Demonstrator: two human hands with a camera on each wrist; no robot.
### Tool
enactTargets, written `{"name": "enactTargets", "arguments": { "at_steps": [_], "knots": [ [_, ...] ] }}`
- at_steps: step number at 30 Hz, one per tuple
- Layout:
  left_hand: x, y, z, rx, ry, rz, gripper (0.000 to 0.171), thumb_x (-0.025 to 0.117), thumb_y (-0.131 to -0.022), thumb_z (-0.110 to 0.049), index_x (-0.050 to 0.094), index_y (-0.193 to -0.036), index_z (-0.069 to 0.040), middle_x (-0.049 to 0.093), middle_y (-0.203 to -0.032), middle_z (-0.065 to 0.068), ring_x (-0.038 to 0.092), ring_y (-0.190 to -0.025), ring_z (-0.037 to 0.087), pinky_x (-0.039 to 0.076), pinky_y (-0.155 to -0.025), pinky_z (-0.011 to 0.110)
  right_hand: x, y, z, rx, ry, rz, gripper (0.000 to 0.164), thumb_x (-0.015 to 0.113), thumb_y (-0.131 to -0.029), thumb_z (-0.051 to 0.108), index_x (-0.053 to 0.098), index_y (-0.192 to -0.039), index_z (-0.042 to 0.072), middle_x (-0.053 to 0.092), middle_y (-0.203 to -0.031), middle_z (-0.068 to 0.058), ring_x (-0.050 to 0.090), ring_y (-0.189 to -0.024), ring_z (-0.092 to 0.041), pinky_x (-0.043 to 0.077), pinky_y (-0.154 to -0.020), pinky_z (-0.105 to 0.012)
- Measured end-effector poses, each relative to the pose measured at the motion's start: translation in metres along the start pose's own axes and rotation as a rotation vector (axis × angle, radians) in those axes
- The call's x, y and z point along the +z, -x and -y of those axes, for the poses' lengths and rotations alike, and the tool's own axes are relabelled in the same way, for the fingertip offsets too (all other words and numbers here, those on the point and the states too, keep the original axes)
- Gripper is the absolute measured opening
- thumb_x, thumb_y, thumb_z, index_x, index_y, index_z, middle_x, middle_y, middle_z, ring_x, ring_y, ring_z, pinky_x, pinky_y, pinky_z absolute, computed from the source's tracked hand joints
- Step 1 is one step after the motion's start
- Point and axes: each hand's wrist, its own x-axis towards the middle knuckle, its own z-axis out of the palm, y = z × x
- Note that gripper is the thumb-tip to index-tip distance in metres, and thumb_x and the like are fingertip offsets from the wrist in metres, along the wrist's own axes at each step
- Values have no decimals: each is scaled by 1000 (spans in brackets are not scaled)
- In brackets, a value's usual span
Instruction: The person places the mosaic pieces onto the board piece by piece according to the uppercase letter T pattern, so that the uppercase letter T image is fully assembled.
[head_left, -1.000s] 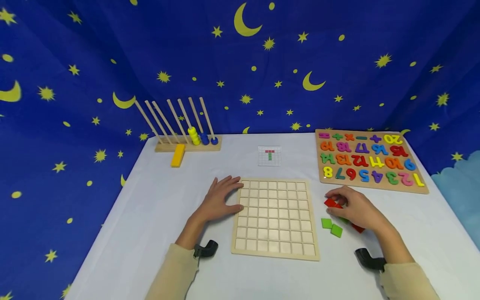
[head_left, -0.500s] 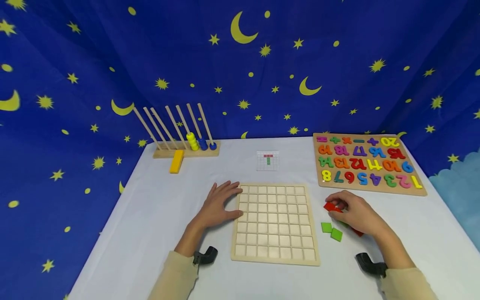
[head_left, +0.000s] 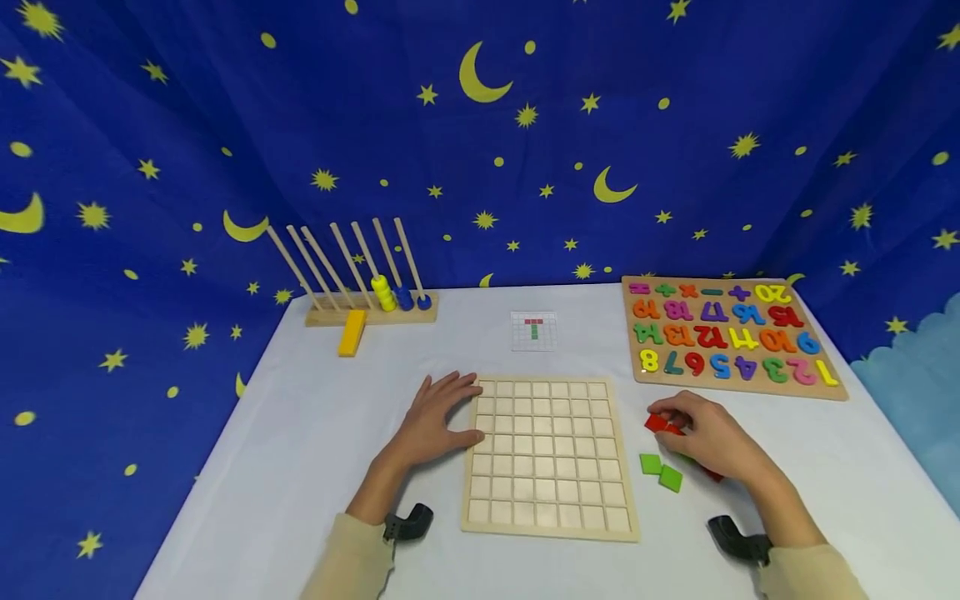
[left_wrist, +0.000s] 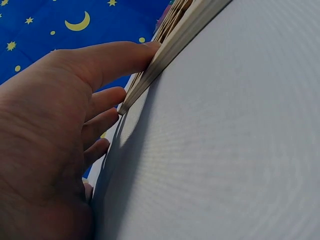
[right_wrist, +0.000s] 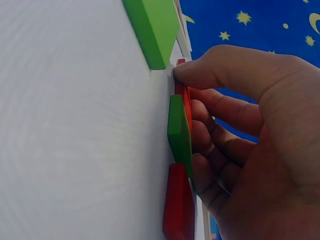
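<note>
The board point(head_left: 546, 488) is still unfilled, the spread left hand point(head_left: 429, 425) touching its edge, the right hand point(head_left: 715, 436) pinching a red tile point(head_left: 655, 422).

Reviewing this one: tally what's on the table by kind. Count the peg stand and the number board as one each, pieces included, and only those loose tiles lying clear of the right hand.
Grid board: 1
Number board: 1
Peg stand: 1
Pattern card: 1
Yellow-orange block: 1
Green tiles clear of the right hand: 2
Total: 7

The head view looks forward and down; close wrist views share its starry curtain point(head_left: 405, 133).
</note>
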Motion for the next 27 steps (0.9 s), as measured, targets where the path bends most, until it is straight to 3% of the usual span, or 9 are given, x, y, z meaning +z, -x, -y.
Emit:
{"name": "enactTargets", "arguments": {
  "at_steps": [19,27],
  "knots": [
    [-7,-3,0,-18,-22,11,72,72,-78,-55,53,-139,-21,38,-150,-5,23,-142,20,2,-115,50,-2,-6,6,13,-22,22,36,76,-83,24,68,-117,14,61,-104,-2,52,-88,-20,47,-77,-39],
    [-3,-1,0,-7,-7,8,71,72,-78,-55,54,-138,-22,39,-150,-5,24,-141,21,3,-115,51,-2,-7,9,2,-11,30,34,76,-82,20,68,-115,16,60,-100,1,50,-84,-19,47,-75,-36]
  ]
}}
